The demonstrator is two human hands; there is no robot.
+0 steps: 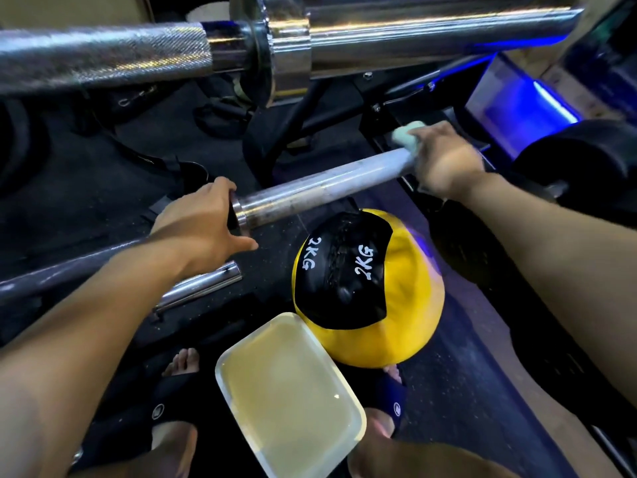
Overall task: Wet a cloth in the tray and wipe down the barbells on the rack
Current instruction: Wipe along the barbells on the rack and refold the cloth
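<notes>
My right hand presses the cloth around the bar end; my left hand grips its collar. I should rub slowly toward the left hand; tray is below

Pale mint-green cloth | dull grey barbell sleeve | yellow-and-black medicine ball, white "2KG" lettering | white tray, murky yellowish water | chrome cross-hatch knurled bar
</notes>
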